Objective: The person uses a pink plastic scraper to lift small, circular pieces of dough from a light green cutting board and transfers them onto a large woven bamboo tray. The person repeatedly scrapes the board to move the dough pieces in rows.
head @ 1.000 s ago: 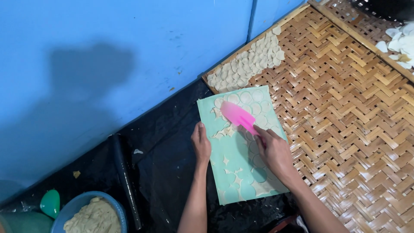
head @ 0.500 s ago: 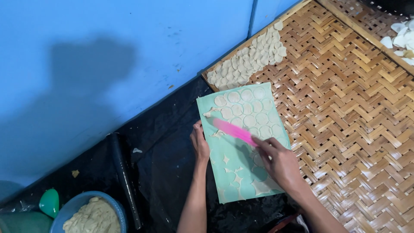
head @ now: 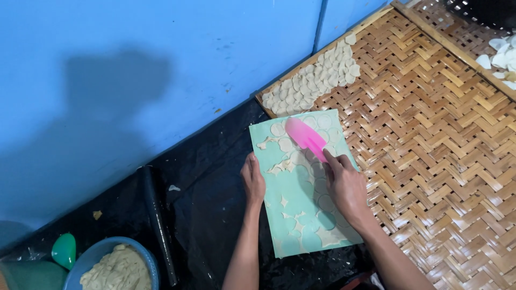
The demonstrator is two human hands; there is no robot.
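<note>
The left hand (head: 253, 180) still presses flat, fingers spread, on the left edge of the pale green mat (head: 301, 185). To its right, the right hand (head: 344, 185) stays clamped on the pink spatula (head: 306, 137), whose blade has swung farther, toward the mat's far dough rounds (head: 279, 129).

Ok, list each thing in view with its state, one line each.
Pale green rectangular mat: flat, bearing dough rounds and scraps.
Pink plastic scraper: tilted, blade on mat.
Right hand: grip closed on scraper.
Left hand: flat, pressing mat edge.
Woven bamboo tray: dough rounds in far corner.
Blue bowl: holding dough.
</note>
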